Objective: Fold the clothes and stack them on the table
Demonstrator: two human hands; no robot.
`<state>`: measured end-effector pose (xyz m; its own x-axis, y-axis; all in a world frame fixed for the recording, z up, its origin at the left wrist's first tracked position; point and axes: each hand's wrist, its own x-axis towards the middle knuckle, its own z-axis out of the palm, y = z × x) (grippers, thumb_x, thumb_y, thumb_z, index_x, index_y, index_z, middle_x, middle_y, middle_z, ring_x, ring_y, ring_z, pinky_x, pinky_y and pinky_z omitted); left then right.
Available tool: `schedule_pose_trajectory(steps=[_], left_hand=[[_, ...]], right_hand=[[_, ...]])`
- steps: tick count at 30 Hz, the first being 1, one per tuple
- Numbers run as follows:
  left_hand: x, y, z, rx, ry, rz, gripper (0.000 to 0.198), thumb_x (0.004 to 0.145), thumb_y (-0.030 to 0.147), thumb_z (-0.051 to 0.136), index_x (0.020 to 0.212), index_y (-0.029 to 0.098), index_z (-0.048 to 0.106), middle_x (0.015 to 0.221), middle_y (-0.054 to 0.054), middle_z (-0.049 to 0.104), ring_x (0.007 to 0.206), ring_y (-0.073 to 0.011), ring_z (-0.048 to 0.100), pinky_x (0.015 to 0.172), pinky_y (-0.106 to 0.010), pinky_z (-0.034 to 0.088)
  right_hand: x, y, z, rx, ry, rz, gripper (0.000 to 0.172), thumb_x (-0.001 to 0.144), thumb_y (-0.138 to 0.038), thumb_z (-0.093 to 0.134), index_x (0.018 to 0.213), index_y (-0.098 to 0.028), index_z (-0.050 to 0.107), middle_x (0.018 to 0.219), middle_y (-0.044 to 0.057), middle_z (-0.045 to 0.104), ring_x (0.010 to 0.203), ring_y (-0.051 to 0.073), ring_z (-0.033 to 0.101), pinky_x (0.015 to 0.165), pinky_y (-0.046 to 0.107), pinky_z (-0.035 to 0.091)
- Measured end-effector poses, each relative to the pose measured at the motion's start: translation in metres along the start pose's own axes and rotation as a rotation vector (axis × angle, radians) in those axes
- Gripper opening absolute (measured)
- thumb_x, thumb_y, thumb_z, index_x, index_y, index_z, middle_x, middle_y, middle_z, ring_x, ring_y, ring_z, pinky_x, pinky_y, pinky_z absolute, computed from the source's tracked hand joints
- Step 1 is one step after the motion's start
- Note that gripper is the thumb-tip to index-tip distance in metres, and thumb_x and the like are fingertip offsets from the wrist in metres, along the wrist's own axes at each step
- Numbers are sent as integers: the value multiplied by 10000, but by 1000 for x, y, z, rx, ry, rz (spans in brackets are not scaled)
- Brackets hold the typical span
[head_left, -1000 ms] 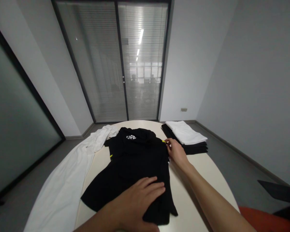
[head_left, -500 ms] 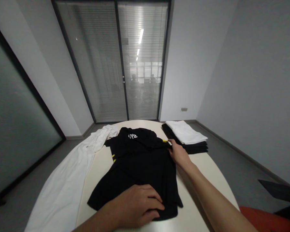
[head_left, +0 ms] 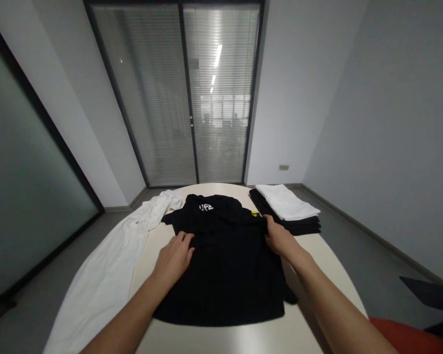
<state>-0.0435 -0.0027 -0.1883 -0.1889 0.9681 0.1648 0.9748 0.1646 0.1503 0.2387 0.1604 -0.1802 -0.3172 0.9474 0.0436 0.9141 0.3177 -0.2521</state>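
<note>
A black shirt (head_left: 229, 275) with a white print near its far end lies spread on the pale round table (head_left: 206, 340). My left hand (head_left: 175, 255) is at the shirt's left edge, fingers curled down onto the fabric; whether it pinches any cloth is hard to make out. At the upper right, my right hand (head_left: 279, 236) has its fingers closed on the shirt's edge, beside a small yellow patch (head_left: 255, 213).
White cloth (head_left: 107, 260) covers the table's left side and hangs along its edge. At the back right, a folded white garment (head_left: 288, 202) tops a stack of folded black ones (head_left: 302, 227). Something red (head_left: 402, 337) is at the lower right.
My left hand has moved from the shirt's near part up to its left edge. The near part of the shirt now lies wider and flatter. My right hand stays at the upper right edge.
</note>
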Motion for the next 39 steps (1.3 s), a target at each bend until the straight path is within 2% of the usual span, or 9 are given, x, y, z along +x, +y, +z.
schedule_pose_trajectory(steps=[6, 11, 15, 18, 22, 25, 29, 33, 39], left_hand=[[19, -36, 11, -331, 37, -183, 192, 937, 242, 513, 1074, 229, 646, 954, -33, 708, 847, -190, 672, 741, -270, 471], [29, -61, 18, -430, 315, -272, 179, 910, 285, 512, 995, 229, 659, 945, -47, 713, 780, -207, 669, 740, -299, 487], [37, -72, 16, -529, 472, -333, 239, 935, 313, 442, 1066, 190, 600, 1051, -83, 693, 911, -210, 677, 826, -299, 513], [40, -76, 16, -542, 481, -382, 261, 943, 300, 418, 1111, 161, 561, 1080, -114, 686, 992, -218, 673, 844, -300, 520], [35, -69, 22, -542, 380, -373, 271, 914, 326, 526, 1149, 200, 576, 992, -75, 719, 836, -219, 708, 765, -319, 533], [30, -64, 27, -536, 317, -325, 436, 841, 288, 657, 1260, 233, 549, 1147, -95, 701, 950, -246, 702, 849, -360, 522], [34, -68, 30, -819, 314, -311, 507, 731, 95, 693, 1213, 224, 606, 1149, -92, 703, 1143, -260, 638, 1009, -392, 457], [44, -78, 29, -1028, 336, -398, 447, 756, 143, 668, 1193, 176, 579, 989, -90, 727, 957, -234, 708, 841, -352, 549], [42, -79, 28, -1148, 335, -480, 492, 768, 286, 706, 1214, 144, 553, 840, -76, 729, 686, -193, 706, 667, -313, 559]], right_hand=[[2, 4, -15, 20, 308, -24, 377, 959, -165, 445, 1326, -226, 501, 1202, 127, 609, 904, 233, 659, 712, 308, 438], [-1, 3, -17, -78, 315, -43, 289, 985, -202, 425, 1163, -230, 651, 1222, 103, 593, 921, 223, 641, 634, 293, 414], [0, 5, -12, -99, 309, -99, 348, 975, -137, 400, 1192, -218, 660, 1232, 99, 603, 1032, 241, 607, 700, 304, 451], [2, 6, -12, -138, 327, -120, 334, 955, -122, 427, 1164, -204, 675, 1232, 113, 605, 1071, 265, 572, 751, 323, 467], [-2, -6, -17, -95, 350, -223, 199, 899, -175, 581, 1064, -180, 693, 1168, 124, 620, 1076, 280, 547, 877, 358, 458], [-12, -25, -17, 146, 94, -452, 116, 887, -297, 652, 953, -209, 686, 986, 47, 666, 911, 199, 608, 797, 288, 466], [-27, -46, -4, 320, -386, -720, 298, 760, -447, 783, 949, -233, 699, 838, -29, 678, 713, 129, 617, 627, 218, 424], [-29, -51, 8, 303, -516, -749, 407, 655, -461, 845, 966, -222, 735, 807, -29, 679, 671, 118, 604, 586, 207, 389], [-28, -49, 6, 400, -608, -739, 191, 773, -357, 739, 847, -182, 758, 729, -21, 683, 628, 100, 595, 565, 199, 389]])
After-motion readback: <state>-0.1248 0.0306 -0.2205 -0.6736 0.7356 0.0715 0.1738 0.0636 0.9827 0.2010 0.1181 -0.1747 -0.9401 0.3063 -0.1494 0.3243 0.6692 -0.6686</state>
